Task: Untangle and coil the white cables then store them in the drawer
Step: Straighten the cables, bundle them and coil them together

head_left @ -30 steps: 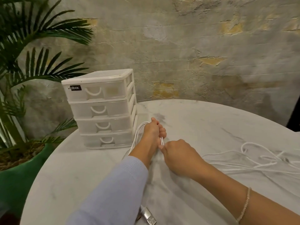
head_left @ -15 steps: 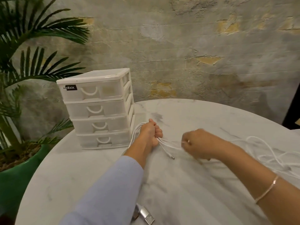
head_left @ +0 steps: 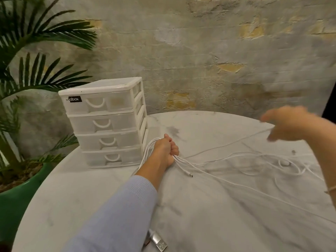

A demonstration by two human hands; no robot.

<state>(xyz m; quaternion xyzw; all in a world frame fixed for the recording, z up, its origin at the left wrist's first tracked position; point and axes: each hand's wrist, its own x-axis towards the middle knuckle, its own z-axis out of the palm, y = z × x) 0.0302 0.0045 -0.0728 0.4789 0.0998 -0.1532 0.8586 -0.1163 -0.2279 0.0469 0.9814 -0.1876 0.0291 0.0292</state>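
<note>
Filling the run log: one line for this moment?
left hand grips white cables | right hand pulls strand | drawer unit closed

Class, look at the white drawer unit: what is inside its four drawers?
All four drawers of the drawer unit are closed. Their frosted fronts show no clear contents; the white cables are outside, on the table.

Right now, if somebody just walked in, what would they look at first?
Probably the left hand in the middle of the marble table, gripping a bunch of white cables that spread loosely to the right. The blurred right hand is raised at the right, with one strand running up to it. A white drawer unit, all drawers closed, stands just left of the fist.
</note>
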